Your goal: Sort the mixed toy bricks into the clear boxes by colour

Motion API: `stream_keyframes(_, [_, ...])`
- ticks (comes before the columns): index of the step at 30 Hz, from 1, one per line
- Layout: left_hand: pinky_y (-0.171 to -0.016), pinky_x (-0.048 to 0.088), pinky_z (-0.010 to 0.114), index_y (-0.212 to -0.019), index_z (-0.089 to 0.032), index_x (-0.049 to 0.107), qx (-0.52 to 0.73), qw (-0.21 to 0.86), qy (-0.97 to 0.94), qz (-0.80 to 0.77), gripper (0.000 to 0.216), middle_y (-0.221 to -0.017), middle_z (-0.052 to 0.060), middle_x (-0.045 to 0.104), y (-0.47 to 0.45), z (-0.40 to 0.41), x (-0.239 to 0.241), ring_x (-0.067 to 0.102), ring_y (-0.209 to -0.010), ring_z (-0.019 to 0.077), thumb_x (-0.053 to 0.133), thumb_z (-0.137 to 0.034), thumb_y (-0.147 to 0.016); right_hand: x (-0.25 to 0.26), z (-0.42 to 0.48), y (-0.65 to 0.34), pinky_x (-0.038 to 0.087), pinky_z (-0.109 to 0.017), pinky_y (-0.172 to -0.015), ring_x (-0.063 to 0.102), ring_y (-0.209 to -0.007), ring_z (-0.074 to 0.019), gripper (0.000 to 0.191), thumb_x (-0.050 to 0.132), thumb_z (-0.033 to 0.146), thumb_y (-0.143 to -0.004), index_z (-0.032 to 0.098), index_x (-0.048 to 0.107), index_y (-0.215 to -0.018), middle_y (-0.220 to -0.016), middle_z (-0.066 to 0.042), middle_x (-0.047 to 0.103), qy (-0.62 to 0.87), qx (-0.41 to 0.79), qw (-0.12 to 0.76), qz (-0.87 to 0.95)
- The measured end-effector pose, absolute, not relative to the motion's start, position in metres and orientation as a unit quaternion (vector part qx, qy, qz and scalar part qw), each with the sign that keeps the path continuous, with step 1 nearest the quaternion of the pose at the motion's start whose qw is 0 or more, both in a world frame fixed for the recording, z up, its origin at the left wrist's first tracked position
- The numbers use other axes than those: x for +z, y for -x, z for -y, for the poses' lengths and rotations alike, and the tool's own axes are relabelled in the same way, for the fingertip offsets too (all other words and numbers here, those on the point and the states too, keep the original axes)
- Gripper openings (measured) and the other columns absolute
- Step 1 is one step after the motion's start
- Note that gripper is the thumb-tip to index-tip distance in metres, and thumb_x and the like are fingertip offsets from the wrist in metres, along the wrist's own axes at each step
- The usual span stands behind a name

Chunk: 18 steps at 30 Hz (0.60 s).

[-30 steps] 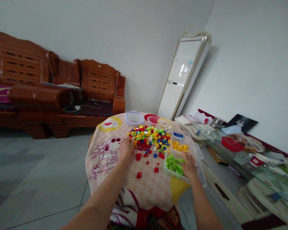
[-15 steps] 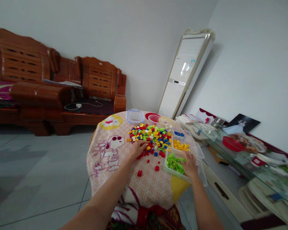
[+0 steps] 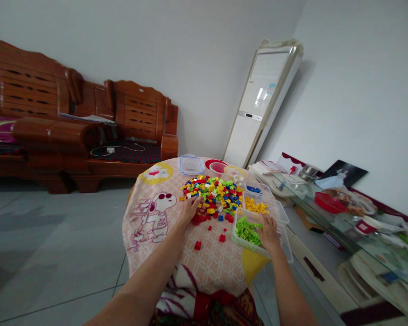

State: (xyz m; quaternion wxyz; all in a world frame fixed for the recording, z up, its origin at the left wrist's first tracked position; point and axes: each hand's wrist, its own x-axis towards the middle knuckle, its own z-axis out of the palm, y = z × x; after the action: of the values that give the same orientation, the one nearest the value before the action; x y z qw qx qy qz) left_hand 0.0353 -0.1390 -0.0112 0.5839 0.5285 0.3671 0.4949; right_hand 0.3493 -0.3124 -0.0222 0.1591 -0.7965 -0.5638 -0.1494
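Head view: hands at brick pile and green-brick box

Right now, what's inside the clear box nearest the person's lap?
Green blocks are heaped inside the clear box. The right hand covers part of its right side, and the upper ones hide whatever lies underneath.

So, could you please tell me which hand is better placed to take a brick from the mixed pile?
Probably the left hand: it is at the near left edge of the mixed pile. The right hand is by the green bricks, farther from that pile.
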Motion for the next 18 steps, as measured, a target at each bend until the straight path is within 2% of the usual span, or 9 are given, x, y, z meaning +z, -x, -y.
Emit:
stream_keyframes(6, [-0.071, 0.061, 0.031, -0.1, -0.012, 0.071, 0.497, 0.578, -0.524, -0.38, 0.036, -0.091, 0.011, 0.075, -0.031, 0.142, -0.009, 0.072, -0.078, 0.0194, 0.052, -0.041, -0.091, -0.027, 0.311, -0.353, 0.024, -0.044, -0.12, 0.028, -0.146, -0.026, 0.061, 0.04, 0.02, -0.085, 0.014, 0.043, -0.146, -0.151, -0.012, 0.044, 0.789, -0.154, 0.178, 0.567])
stream_keyframes(10, [-0.076, 0.061, 0.032, -0.108, -0.012, 0.07, 0.483, 0.586, -0.534, -0.371, 0.033, -0.093, 0.011, 0.075, -0.03, 0.142, -0.008, 0.073, -0.085, 0.0201, 0.055, -0.031, -0.086, -0.03, 0.311, -0.355, 0.021, -0.046, -0.12, 0.028, -0.146, -0.0258, 0.063, 0.041, 0.019, -0.085, 0.016, 0.042, -0.147, -0.15, -0.011, 0.045, 0.779, -0.156, 0.19, 0.577])
stream_keyframes(14, [-0.068, 0.06, 0.029, -0.115, -0.012, 0.067, 0.492, 0.549, -0.55, -0.393, 0.038, -0.089, 0.008, 0.075, -0.03, 0.138, -0.007, 0.073, -0.082, 0.0197, 0.055, -0.032, -0.084, -0.03, 0.311, -0.354, 0.022, -0.046, -0.12, 0.028, -0.146, -0.0254, 0.063, 0.044, 0.018, -0.084, 0.016, 0.041, -0.147, -0.15, -0.011, 0.045, 0.781, -0.158, 0.186, 0.574])
stream_keyframes(18, [-0.06, 0.057, 0.027, -0.1, -0.013, 0.069, 0.513, 0.502, -0.553, -0.423, 0.037, -0.081, 0.004, 0.073, -0.038, 0.134, 0.001, 0.07, -0.07, 0.0179, 0.054, -0.044, -0.085, -0.029, 0.309, -0.354, 0.022, -0.044, -0.12, 0.027, -0.146, -0.0252, 0.062, 0.043, 0.017, -0.085, 0.012, 0.042, -0.147, -0.151, -0.013, 0.043, 0.788, -0.148, 0.167, 0.573])
